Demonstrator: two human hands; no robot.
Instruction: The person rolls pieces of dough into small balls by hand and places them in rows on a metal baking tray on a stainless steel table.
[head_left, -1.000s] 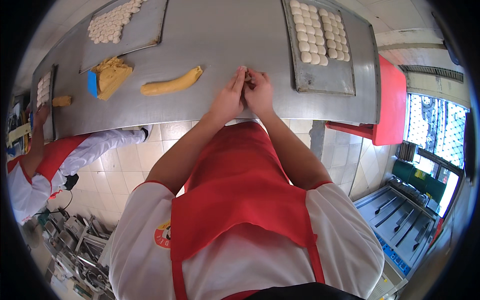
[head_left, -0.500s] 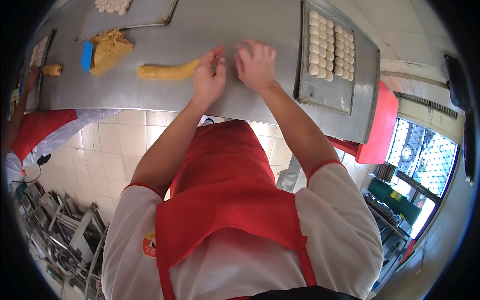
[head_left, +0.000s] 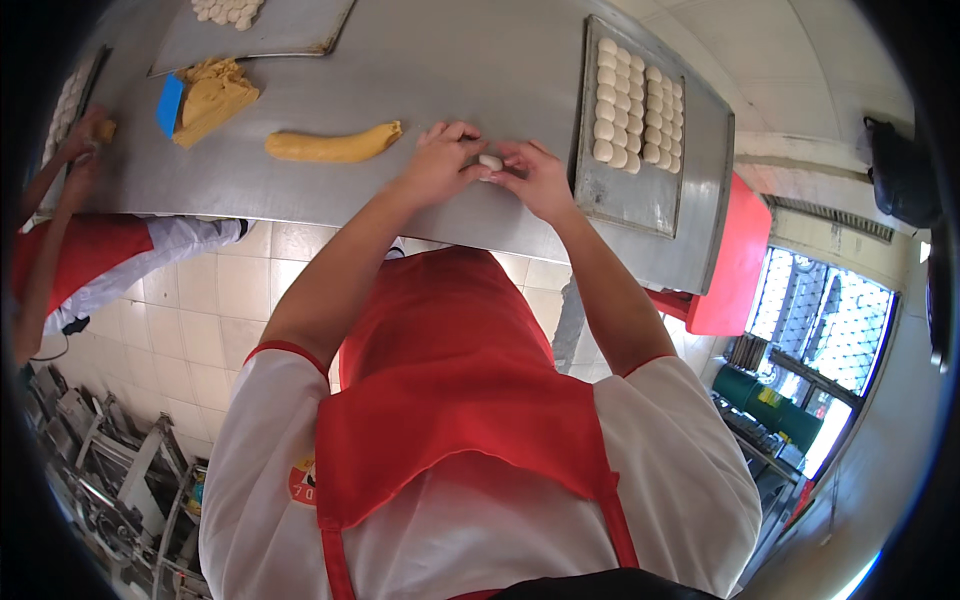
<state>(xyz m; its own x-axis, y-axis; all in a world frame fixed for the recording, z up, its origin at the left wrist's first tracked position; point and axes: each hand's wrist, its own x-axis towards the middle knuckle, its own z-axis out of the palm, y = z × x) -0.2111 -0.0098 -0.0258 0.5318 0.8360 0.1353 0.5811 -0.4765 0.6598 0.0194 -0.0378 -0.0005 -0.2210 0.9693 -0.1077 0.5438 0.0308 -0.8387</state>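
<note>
Close above the metal table, a small white dough piece [head_left: 490,161] is pinched between my two hands. My left hand [head_left: 445,165] is closed, its thumb and fingers at the dough's left side. My right hand [head_left: 535,180] grips the same piece from the right with thumb and fingertips. Just left of my hands lies a smooth yellow dough roll [head_left: 332,145], touched by neither. Farther left, a rough mound of yellow dough [head_left: 215,98] sits with a blue scraper [head_left: 170,104] against its side.
Rows of white dough balls [head_left: 622,105] fill part of a metal tray [head_left: 630,205] on my right. Another tray [head_left: 290,35] with dough balls is at the far left. A co-worker's hands [head_left: 82,150] work at the table's left end. The table edge [head_left: 450,232] runs before me.
My hands have come together and lowered, and now hold a small white dough piece. My left hand has left the yellow roll's end. The co-worker's hands have moved onto their yellow dough piece.
</note>
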